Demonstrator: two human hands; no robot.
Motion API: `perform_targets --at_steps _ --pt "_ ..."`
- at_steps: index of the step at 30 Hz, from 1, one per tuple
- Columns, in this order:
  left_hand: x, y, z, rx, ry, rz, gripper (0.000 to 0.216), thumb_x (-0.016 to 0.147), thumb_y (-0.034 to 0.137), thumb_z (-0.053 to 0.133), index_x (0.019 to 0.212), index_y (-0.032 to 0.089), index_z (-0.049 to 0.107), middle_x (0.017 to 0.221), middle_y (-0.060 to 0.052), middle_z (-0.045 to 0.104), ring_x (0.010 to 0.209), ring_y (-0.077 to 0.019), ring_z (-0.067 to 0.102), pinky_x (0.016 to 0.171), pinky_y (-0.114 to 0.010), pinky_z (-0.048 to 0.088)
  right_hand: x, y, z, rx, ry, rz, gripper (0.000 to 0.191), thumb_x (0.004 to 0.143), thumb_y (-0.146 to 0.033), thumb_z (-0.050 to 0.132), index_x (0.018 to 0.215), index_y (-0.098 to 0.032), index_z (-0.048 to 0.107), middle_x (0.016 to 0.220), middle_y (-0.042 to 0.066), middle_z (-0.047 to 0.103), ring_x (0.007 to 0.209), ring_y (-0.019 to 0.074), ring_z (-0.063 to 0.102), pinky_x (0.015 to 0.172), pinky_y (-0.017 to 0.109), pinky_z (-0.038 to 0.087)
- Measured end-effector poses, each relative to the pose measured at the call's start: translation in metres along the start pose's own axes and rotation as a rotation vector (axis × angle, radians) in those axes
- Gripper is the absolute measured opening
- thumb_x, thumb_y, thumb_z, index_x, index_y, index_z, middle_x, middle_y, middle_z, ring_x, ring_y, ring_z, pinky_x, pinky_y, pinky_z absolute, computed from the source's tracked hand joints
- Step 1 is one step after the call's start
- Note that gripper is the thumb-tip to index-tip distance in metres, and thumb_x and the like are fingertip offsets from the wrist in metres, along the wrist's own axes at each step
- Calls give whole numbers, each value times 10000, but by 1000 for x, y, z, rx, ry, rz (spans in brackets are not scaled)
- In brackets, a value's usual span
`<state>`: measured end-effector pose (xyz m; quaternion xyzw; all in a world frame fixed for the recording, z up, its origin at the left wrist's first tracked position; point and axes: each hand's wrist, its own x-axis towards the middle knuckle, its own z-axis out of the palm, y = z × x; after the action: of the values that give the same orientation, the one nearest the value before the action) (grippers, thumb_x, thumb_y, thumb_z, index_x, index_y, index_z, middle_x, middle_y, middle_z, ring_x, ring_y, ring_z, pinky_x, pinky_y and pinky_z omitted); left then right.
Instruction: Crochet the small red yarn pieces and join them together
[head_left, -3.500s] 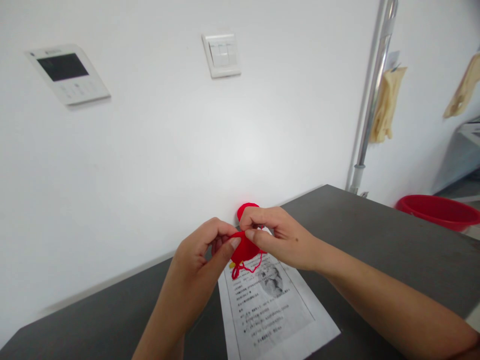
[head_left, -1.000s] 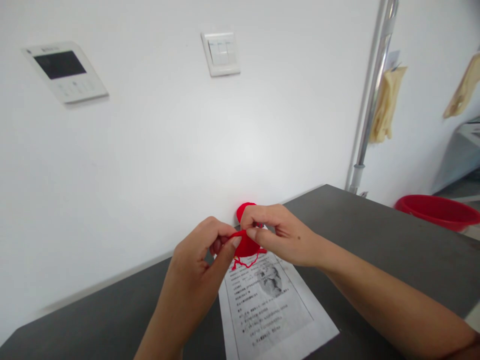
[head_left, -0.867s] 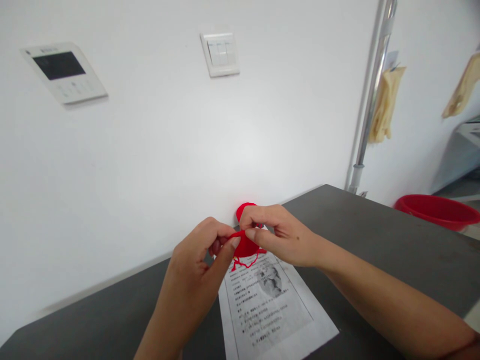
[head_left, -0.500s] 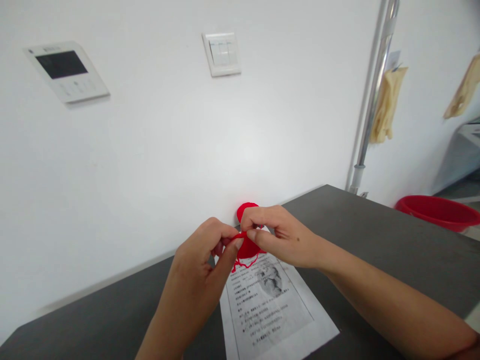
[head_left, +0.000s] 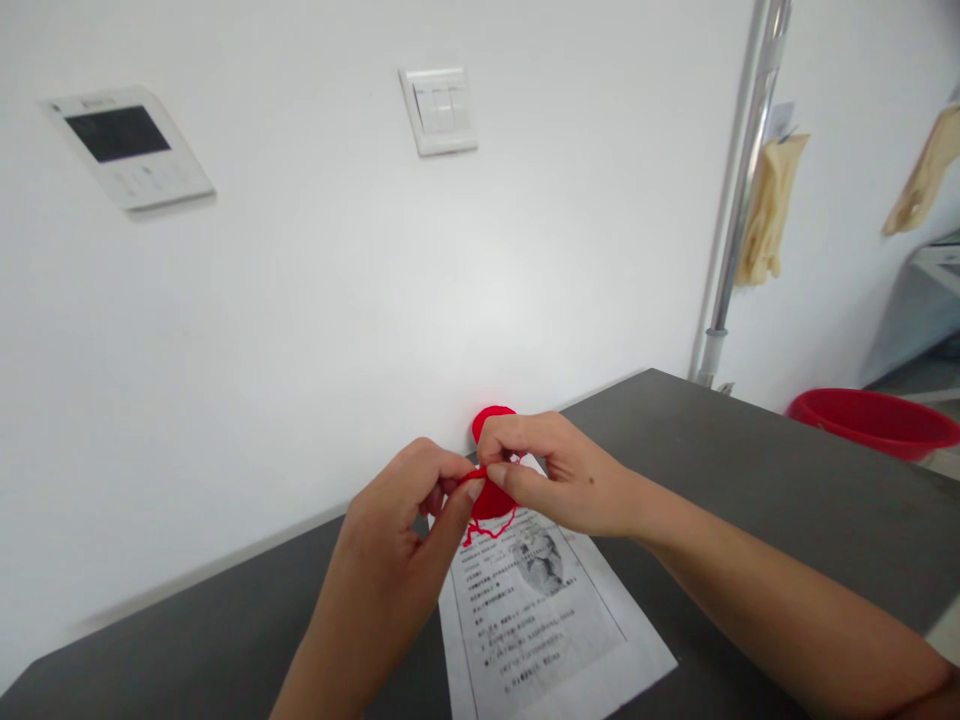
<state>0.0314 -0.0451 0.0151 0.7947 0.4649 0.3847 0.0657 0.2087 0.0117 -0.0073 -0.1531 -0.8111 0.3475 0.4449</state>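
Close together over a printed sheet of paper [head_left: 551, 640], my two hands pinch the top edge of a small piece of red fabric [head_left: 493, 499]. My left hand [head_left: 409, 510] grips it between thumb and fingers from the left. From the right, my right hand [head_left: 551, 465] pinches the same edge, its fingertips nearly touching my left ones. Thin red yarn [head_left: 491, 534] loops below the fabric onto the paper. Behind my right hand, a round red bundle [head_left: 492, 420] rests near the wall, partly hidden. Fine detail at the fingertips is hidden.
A dark grey table [head_left: 720, 480] meets a white wall. On the wall are an intercom panel [head_left: 131, 150] and a light switch [head_left: 442, 110]. A metal pole [head_left: 742, 200], hanging yellowish gloves [head_left: 772, 210] and a red basin [head_left: 874, 425] are to the right.
My right fingertips have shifted very slightly left toward my left hand. The view has moved a little; both hands keep their pinch on the red fabric.
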Motion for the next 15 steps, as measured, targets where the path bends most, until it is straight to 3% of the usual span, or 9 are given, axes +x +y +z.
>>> perform_targets --at_steps 15 --pt "1 -3 1 -128 -61 -136 191 910 253 507 764 219 625 724 13 598 674 -145 545 576 -262 399 0 0 1 11 67 -24 164 814 -136 456 658 -184 466 611 -39 446 568 97 402 538 239 317"
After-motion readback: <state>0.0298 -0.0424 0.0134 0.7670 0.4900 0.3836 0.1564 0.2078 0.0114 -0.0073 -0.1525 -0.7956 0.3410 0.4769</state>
